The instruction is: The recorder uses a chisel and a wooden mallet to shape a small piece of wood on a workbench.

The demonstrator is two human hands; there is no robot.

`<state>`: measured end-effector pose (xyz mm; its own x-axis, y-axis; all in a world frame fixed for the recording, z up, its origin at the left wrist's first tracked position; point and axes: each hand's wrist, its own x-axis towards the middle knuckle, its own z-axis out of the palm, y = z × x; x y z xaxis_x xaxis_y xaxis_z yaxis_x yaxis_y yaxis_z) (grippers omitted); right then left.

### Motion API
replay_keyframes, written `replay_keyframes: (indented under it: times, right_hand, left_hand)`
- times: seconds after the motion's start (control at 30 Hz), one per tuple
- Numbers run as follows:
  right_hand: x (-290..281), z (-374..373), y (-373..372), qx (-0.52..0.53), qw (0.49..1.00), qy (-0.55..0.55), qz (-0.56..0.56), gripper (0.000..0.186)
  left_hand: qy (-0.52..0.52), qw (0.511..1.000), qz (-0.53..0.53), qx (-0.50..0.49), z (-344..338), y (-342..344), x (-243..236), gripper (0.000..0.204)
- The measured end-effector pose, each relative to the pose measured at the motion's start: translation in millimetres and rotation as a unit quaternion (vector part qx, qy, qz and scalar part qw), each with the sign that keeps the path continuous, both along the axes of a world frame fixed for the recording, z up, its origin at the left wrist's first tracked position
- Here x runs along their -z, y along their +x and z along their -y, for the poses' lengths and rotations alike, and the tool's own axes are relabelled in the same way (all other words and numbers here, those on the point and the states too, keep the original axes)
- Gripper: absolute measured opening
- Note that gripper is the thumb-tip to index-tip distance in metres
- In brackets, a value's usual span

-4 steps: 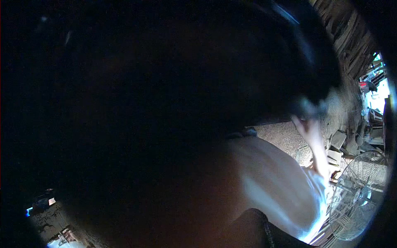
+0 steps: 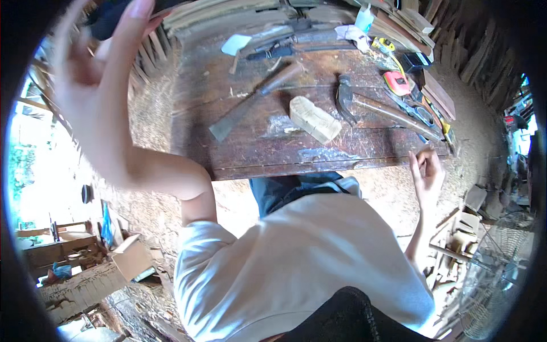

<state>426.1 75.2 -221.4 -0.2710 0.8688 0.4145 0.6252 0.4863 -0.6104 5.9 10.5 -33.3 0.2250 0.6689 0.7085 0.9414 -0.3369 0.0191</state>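
Observation:
My left hand (image 2: 94, 80) is raised close to the camera at the upper left, partly blurred, its fingers apart and nothing visibly held. By the front right edge of the wooden table (image 2: 256, 162), my right hand (image 2: 430, 171) hovers with loosely bent fingers and nothing seen in it. A pale wood block (image 2: 315, 121) lies mid-table. To its left is a wide chisel (image 2: 242, 108) with a wooden handle. On its right rests a claw hammer (image 2: 393, 115), the handle pointing toward my right hand.
Along the right side lie a red tape measure (image 2: 397, 83), a yellow tape measure (image 2: 386, 44), a black box (image 2: 415, 61) and several hand tools. A bottle (image 2: 364, 20) and a white piece (image 2: 235, 44) are farther back. A wire fan (image 2: 490, 279) stands at lower right.
A dark shape that covered most of the picture has moved off, and my raised left hand now shows at the upper left. My right hand has stayed near the table's edge.

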Motion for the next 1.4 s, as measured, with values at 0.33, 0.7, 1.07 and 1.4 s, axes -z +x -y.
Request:
replay_keyframes:
  times: [0.33,0.7,1.07,1.4]
  right_hand:
    - [66.7,-49.8,-29.9,0.091,0.982,0.114,-0.120,0.021]
    - [74.9,-53.9,-11.5,0.060,0.992,0.033,-0.107,0.024]
    - [77.3,-57.6,-22.0,0.108,0.980,0.108,-0.125,0.020]
    - [77.2,-52.1,-23.3,0.142,0.975,0.102,-0.135,0.023]
  left_hand:
    - [0.003,0.837,0.546,-0.038,-169.8,-221.0,240.0,0.033]
    - [-0.047,0.977,0.178,-0.109,-171.8,-140.5,266.9,0.076]
    - [-0.012,0.963,0.255,-0.090,-1.8,55.6,231.2,0.072]
    - [-0.084,0.937,0.260,-0.216,-10.3,39.6,255.3,0.085]
